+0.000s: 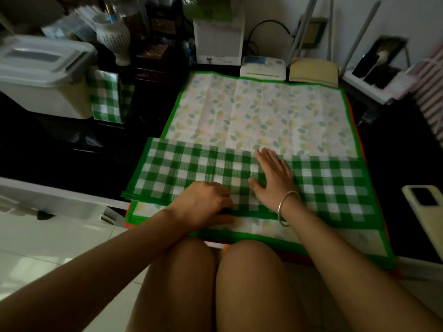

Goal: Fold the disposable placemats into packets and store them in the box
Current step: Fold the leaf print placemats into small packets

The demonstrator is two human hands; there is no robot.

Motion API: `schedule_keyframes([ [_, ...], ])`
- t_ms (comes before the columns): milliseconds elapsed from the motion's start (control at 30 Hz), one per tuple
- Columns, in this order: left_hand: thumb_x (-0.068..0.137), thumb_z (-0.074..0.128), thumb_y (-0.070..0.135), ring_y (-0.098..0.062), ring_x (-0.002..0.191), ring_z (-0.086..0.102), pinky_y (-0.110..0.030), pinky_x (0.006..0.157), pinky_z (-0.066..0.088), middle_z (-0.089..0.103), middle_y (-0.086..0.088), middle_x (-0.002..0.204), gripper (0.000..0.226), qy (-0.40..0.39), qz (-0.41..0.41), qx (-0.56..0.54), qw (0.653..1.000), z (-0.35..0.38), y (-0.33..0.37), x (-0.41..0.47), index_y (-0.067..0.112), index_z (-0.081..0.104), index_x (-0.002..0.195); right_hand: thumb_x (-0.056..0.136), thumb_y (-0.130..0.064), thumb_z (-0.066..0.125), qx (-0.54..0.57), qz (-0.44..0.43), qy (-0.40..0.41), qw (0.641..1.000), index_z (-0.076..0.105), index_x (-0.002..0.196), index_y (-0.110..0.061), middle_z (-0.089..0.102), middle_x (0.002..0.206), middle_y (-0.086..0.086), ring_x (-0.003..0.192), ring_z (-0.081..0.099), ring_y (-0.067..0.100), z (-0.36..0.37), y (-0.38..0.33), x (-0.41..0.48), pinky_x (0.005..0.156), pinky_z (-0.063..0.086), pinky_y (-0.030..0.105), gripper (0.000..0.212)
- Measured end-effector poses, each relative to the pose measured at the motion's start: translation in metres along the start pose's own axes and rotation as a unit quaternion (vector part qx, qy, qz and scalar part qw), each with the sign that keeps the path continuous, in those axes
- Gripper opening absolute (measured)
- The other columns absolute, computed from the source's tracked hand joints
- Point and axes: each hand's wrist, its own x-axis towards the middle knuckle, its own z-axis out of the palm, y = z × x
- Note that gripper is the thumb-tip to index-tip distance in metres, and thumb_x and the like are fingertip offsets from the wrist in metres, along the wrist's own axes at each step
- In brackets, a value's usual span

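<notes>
Placemat (261,111) lies spread at the desk's near edge, its checked band (187,168) folded across it, long axis left to right. Right hand (273,178) presses flat at mid-band, fingers straight and slightly spread. Left hand (206,202) is curled at the band's near edge; whether it pinches cannot be told. Open leaf-print surface lies beyond. Box (45,75) stands well apart, far left.

White vase (112,37), desk calendar (218,41), white modem (263,68), router (312,70), phone (424,207)

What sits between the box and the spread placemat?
In the head view, a folded checked packet stands beside the box; from it to the placemat, only dark tabletop shows.
</notes>
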Motion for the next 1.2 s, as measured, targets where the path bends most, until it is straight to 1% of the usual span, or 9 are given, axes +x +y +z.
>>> schedule_keyframes([
  [100,0.084,0.071,0.037,-0.022,0.070,0.060,-0.032,0.052,0.051,0.062,-0.003,0.080,0.022,-0.006,0.031,0.022,0.999,0.001,0.002,0.003,0.015,0.070,0.086,0.087,-0.018,0.066,0.214,0.002,0.075,0.974,0.046,0.138,-0.027,0.034,0.152,0.000,0.144,0.018,0.016,-0.011,0.002,-0.004,0.118,0.015,0.036,0.055],
  [200,0.088,0.057,0.030,-0.023,0.066,0.059,-0.032,0.048,0.049,0.061,-0.006,0.078,0.021,0.027,0.043,0.038,0.998,0.002,0.004,0.001,0.012,0.068,0.084,0.084,-0.023,0.068,0.137,-0.087,0.116,0.980,0.070,0.100,-0.023,0.060,0.122,0.000,0.120,0.046,0.019,-0.020,0.003,-0.021,0.103,0.039,0.041,0.016],
  [333,0.086,0.055,0.017,-0.021,0.059,0.056,-0.028,0.041,0.044,0.060,-0.005,0.071,0.019,0.038,0.086,0.102,0.990,0.003,0.006,0.005,0.011,0.066,0.073,0.082,-0.049,0.058,-0.059,-0.214,0.054,0.973,0.070,0.092,-0.021,0.063,0.102,-0.002,0.097,0.055,0.018,-0.018,0.010,-0.057,0.078,0.050,0.037,0.032],
  [500,0.086,0.048,0.015,-0.020,0.052,0.052,-0.027,0.041,0.040,0.056,-0.004,0.066,0.022,0.051,0.055,0.074,0.994,0.000,0.007,0.006,0.010,0.062,0.069,0.087,-0.033,0.059,-0.163,-0.266,0.088,0.946,0.072,0.099,-0.013,0.069,0.105,0.006,0.098,0.065,0.022,-0.016,0.025,-0.077,0.078,0.056,0.035,0.027],
  [667,0.093,0.034,0.036,-0.022,0.070,0.063,-0.030,0.053,0.046,0.067,-0.001,0.086,0.039,0.029,-0.082,-0.034,0.996,-0.007,0.006,0.014,0.016,0.066,0.090,0.086,-0.010,0.065,-0.147,-0.120,0.026,0.982,0.065,0.099,-0.015,0.069,0.084,0.006,0.071,0.067,0.025,-0.037,0.006,-0.069,0.057,0.053,0.032,0.014],
  [867,0.105,0.031,0.034,-0.020,0.070,0.057,-0.036,0.070,0.050,0.060,-0.003,0.081,0.026,-0.111,-0.207,-0.026,0.972,-0.035,-0.014,0.056,0.020,0.054,0.104,0.103,-0.031,0.035,-0.017,-0.013,-0.236,0.971,0.060,0.117,-0.021,0.055,0.095,-0.011,0.090,0.054,0.012,-0.089,0.003,-0.003,0.083,0.043,0.029,0.030],
  [1000,0.105,0.030,0.039,-0.016,0.077,0.055,-0.031,0.070,0.045,0.056,0.004,0.085,0.028,-0.163,-0.148,0.086,0.972,-0.033,-0.037,0.084,0.028,0.054,0.113,0.102,-0.037,0.032,-0.134,-0.052,-0.201,0.969,0.057,0.107,-0.030,0.055,0.098,-0.011,0.092,0.053,0.015,-0.087,0.014,0.020,0.076,0.043,0.031,0.027],
  [1100,0.104,0.032,0.040,-0.017,0.094,0.056,-0.030,0.068,0.040,0.054,0.003,0.111,0.029,-0.120,-0.070,0.154,0.978,-0.020,-0.050,0.087,0.031,0.051,0.125,0.102,-0.039,0.030,-0.203,-0.060,-0.132,0.968,0.057,0.111,-0.027,0.053,0.109,-0.007,0.102,0.047,0.013,-0.076,0.022,0.020,0.075,0.035,0.028,0.031],
  [1200,0.105,0.031,0.039,-0.017,0.089,0.056,-0.030,0.063,0.036,0.054,0.004,0.106,0.028,-0.074,-0.072,0.167,0.981,-0.007,-0.061,0.087,0.028,0.051,0.120,0.101,-0.037,0.036,-0.170,-0.048,-0.053,0.983,0.059,0.105,-0.019,0.059,0.107,-0.004,0.101,0.048,0.015,-0.058,0.031,0.017,0.078,0.038,0.026,0.029],
])
